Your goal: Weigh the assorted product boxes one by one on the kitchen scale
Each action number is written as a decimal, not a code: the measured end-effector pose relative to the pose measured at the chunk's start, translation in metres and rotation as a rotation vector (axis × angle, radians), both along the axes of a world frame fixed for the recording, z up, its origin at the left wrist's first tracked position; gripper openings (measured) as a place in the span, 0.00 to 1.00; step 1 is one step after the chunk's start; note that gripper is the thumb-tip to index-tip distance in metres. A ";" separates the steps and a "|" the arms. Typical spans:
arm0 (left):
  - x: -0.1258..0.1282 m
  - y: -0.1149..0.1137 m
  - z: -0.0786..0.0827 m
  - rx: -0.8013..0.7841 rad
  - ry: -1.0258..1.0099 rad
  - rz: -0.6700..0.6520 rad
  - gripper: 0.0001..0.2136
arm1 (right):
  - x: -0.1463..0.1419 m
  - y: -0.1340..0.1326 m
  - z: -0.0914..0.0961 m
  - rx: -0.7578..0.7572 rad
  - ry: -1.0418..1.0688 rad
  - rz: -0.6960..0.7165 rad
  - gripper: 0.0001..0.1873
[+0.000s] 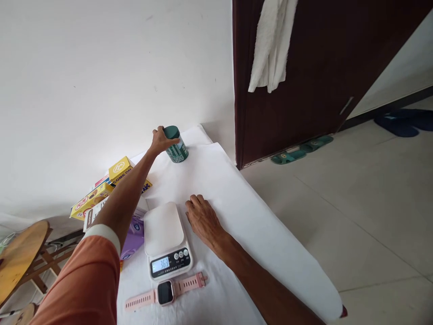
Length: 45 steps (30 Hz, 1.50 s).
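My left hand (pixel 161 140) reaches to the far end of the white-covered table (pixel 257 225) and grips a green can (pixel 176 145) by its upper part; the can is tilted. My right hand (pixel 202 217) lies on the cloth with its fingers bent, just right of a white kitchen scale (pixel 165 239). The scale's platform is bare and its display is lit. A pink smartwatch (pixel 165 292) lies flat in front of the scale.
Several snack boxes, one yellow (pixel 122 171), and a purple packet (pixel 133 239) are piled at the table's left edge. A wooden stool (pixel 20 257) stands at the left. A dark door (pixel 304 76) with a white towel (pixel 270 45) is at the right, with slippers (pixel 301 151) on the tiled floor.
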<state>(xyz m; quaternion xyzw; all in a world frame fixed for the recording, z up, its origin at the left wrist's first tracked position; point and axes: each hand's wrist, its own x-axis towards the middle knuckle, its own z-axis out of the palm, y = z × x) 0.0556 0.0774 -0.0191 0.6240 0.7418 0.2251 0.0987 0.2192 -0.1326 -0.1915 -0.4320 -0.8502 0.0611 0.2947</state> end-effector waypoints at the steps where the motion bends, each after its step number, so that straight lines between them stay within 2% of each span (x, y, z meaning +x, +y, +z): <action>1: -0.001 0.006 -0.001 0.006 -0.018 0.007 0.38 | 0.000 0.000 0.000 0.002 0.000 -0.001 0.12; 4: -0.004 0.016 -0.004 0.022 -0.057 0.008 0.36 | 0.001 0.001 0.001 -0.029 -0.016 0.017 0.11; 7: -0.006 0.015 -0.007 0.024 -0.047 -0.001 0.38 | 0.004 0.001 0.005 -0.077 -0.043 0.043 0.09; 11: -0.015 0.006 -0.005 -0.013 0.014 -0.045 0.41 | 0.006 0.000 0.008 -0.072 -0.061 0.065 0.09; 14: -0.029 -0.012 0.008 0.002 0.030 -0.079 0.44 | 0.006 0.000 0.007 -0.057 -0.053 0.080 0.09; 16: -0.041 -0.036 0.026 0.019 0.030 -0.110 0.43 | 0.007 0.000 0.005 -0.057 -0.047 0.093 0.08; 18: -0.051 -0.074 0.047 0.009 0.051 -0.155 0.40 | 0.007 0.001 0.002 -0.053 -0.038 0.102 0.07; 21: -0.062 -0.150 0.072 -0.063 0.112 -0.239 0.37 | 0.008 0.005 -0.003 -0.024 -0.012 0.117 0.07; 23: -0.070 -0.202 0.078 -0.144 0.155 -0.278 0.35 | 0.008 0.006 -0.005 -0.006 -0.007 0.130 0.07; 25: -0.084 -0.248 0.074 -0.175 0.233 -0.280 0.32 | 0.008 0.008 -0.006 0.005 -0.010 0.139 0.07; 27: -0.102 -0.282 0.066 -0.151 0.322 -0.228 0.29 | 0.009 0.009 -0.007 0.013 -0.007 0.140 0.07; 30: -0.124 -0.319 0.050 -0.035 0.396 -0.123 0.22 | 0.008 0.010 -0.009 0.018 0.014 0.139 0.07; 33: -0.129 -0.345 0.032 0.033 0.384 -0.090 0.17 | 0.009 0.013 -0.013 0.009 0.045 0.148 0.07; 36: -0.123 -0.364 0.010 -0.087 0.390 -0.098 0.24 | 0.010 0.015 -0.017 0.000 0.070 0.156 0.08; 38: -0.120 -0.369 -0.004 -0.168 0.417 -0.076 0.31 | 0.010 0.015 -0.018 0.005 0.077 0.154 0.09; 40: -0.120 -0.370 -0.015 -0.190 0.412 -0.058 0.33 | 0.011 0.014 -0.018 0.015 0.072 0.147 0.10; 42: -0.122 -0.368 -0.018 -0.171 0.385 -0.059 0.31 | 0.010 0.013 -0.016 0.019 0.059 0.141 0.10; 45: -0.123 -0.368 -0.009 -0.095 0.362 -0.037 0.28 | 0.010 0.012 -0.012 0.016 0.034 0.137 0.10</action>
